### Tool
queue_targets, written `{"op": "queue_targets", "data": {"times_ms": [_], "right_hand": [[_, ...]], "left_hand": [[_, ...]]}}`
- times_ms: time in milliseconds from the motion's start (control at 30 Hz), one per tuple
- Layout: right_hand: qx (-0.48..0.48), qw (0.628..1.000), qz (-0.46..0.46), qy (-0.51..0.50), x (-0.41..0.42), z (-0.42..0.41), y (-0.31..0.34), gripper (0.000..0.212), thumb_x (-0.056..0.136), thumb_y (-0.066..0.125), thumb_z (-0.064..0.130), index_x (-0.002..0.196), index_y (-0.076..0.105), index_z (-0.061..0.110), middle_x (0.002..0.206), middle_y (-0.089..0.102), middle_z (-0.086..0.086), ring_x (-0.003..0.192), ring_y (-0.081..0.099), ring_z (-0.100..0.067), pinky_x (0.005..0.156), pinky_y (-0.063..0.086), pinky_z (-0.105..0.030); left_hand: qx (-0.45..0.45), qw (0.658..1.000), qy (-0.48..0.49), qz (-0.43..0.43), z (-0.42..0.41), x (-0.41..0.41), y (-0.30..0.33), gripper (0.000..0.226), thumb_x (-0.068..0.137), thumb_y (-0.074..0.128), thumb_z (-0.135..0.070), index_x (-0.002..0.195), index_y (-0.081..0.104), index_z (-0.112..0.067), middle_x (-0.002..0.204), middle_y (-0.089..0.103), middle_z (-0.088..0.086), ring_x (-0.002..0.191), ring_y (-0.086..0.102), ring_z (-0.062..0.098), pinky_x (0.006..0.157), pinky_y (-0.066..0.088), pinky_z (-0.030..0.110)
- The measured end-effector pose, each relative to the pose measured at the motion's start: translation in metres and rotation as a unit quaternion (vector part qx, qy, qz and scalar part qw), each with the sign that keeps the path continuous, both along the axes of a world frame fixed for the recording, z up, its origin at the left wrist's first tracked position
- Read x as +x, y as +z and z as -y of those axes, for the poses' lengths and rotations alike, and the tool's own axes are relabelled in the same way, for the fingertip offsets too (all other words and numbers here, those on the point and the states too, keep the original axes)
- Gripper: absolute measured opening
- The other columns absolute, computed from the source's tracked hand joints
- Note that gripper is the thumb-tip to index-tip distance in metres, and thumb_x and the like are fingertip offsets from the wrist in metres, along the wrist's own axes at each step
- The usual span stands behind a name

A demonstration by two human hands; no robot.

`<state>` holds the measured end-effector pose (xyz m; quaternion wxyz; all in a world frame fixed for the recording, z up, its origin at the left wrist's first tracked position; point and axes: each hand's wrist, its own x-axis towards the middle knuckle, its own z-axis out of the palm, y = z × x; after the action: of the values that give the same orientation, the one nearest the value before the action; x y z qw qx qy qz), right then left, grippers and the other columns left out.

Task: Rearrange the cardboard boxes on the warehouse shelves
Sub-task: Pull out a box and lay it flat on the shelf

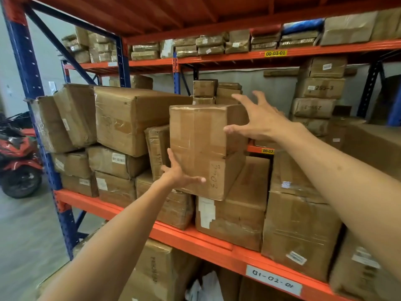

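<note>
A taped cardboard box [201,148] was steadied on the middle shelf, perched atop a larger carton [236,211] and overhanging the orange shelf beam [195,237]. Its lower left corner was cupped by the left hand [176,173], fingers curled beneath; the right hand [258,118] was spread open at its upper right edge, barely touching. A firmer right-side hold was judged necessary before any lift, with weight carried from below. Little room was offered left, where a narrow box [157,148] stood touching; open space was seen behind and to the right.
</note>
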<state>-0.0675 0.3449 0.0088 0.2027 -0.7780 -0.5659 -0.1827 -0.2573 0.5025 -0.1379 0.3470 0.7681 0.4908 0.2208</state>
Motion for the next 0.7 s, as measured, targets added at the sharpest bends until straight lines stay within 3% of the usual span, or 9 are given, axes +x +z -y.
{"op": "queue_targets", "data": {"times_ms": [167, 267, 300, 367, 433, 567, 700], "right_hand": [[-0.051, 0.997, 0.013, 0.052, -0.011, -0.053, 0.008, 0.114, 0.067, 0.076, 0.079, 0.148, -0.004, 0.072, 0.169, -0.024, -0.003, 0.154, -0.005, -0.047, 0.115, 0.015, -0.073], [-0.105, 0.987, 0.111, 0.050, -0.016, -0.073, 0.013, 0.119, 0.065, 0.078, 0.078, 0.150, -0.005, 0.070, 0.170, -0.019, -0.005, 0.153, -0.019, -0.039, 0.115, 0.002, -0.073], [-0.117, 0.982, 0.139, 0.044, -0.018, -0.076, 0.017, 0.120, 0.065, 0.078, 0.079, 0.151, -0.005, 0.069, 0.171, -0.013, -0.007, 0.154, -0.013, -0.040, 0.116, 0.005, -0.072], [-0.138, 0.973, 0.181, 0.029, -0.024, -0.083, 0.027, 0.123, 0.062, 0.077, 0.082, 0.150, -0.007, 0.071, 0.169, 0.005, -0.012, 0.150, 0.015, -0.048, 0.113, 0.026, -0.066], [-0.175, 0.959, 0.222, 0.019, -0.035, -0.093, 0.037, 0.130, 0.058, 0.081, 0.080, 0.147, -0.013, 0.073, 0.161, 0.023, -0.012, 0.137, 0.039, -0.046, 0.099, 0.044, -0.056], [-0.251, 0.935, 0.252, -0.007, -0.058, -0.114, 0.049, 0.146, 0.055, 0.094, 0.064, 0.146, -0.020, 0.071, 0.158, 0.034, -0.011, 0.136, 0.042, -0.041, 0.098, 0.042, -0.053], [-0.253, 0.936, 0.245, -0.005, -0.051, -0.116, 0.047, 0.147, 0.058, 0.095, 0.058, 0.148, -0.021, 0.067, 0.146, 0.049, -0.012, 0.124, 0.051, -0.036, 0.089, 0.040, -0.045]], "left_hand": [[-0.006, 0.997, -0.059, 0.049, -0.017, -0.002, -0.015, 0.166, 0.055, 0.092, -0.061, 0.133, -0.054, -0.042, 0.161, -0.019, 0.031, 0.151, -0.007, 0.047, 0.117, 0.012, 0.066], [0.014, 0.993, -0.063, 0.097, -0.019, 0.001, -0.026, 0.166, 0.053, 0.092, -0.061, 0.133, -0.053, -0.045, 0.161, -0.010, 0.032, 0.150, 0.002, 0.047, 0.116, 0.017, 0.065], [0.017, 0.992, -0.055, 0.110, -0.020, 0.002, -0.028, 0.166, 0.052, 0.092, -0.061, 0.133, -0.052, -0.047, 0.160, -0.008, 0.033, 0.150, 0.006, 0.047, 0.115, 0.018, 0.066], [0.025, 0.991, -0.044, 0.128, -0.020, 0.003, -0.032, 0.166, 0.051, 0.092, -0.062, 0.132, -0.052, -0.049, 0.160, -0.004, 0.033, 0.148, 0.010, 0.047, 0.114, 0.018, 0.068], [0.036, 0.989, -0.045, 0.138, -0.019, 0.005, -0.035, 0.166, 0.051, 0.092, -0.061, 0.132, -0.051, -0.050, 0.158, -0.001, 0.033, 0.147, 0.013, 0.047, 0.114, 0.018, 0.069], [0.052, 0.987, -0.035, 0.145, -0.019, 0.009, -0.037, 0.165, 0.051, 0.095, -0.057, 0.134, -0.049, -0.052, 0.153, 0.009, 0.032, 0.142, 0.018, 0.051, 0.113, 0.020, 0.070], [0.072, 0.985, -0.039, 0.155, -0.020, 0.010, -0.038, 0.162, 0.053, 0.094, -0.058, 0.133, -0.047, -0.057, 0.151, 0.013, 0.029, 0.141, 0.019, 0.049, 0.113, 0.020, 0.068]]}}
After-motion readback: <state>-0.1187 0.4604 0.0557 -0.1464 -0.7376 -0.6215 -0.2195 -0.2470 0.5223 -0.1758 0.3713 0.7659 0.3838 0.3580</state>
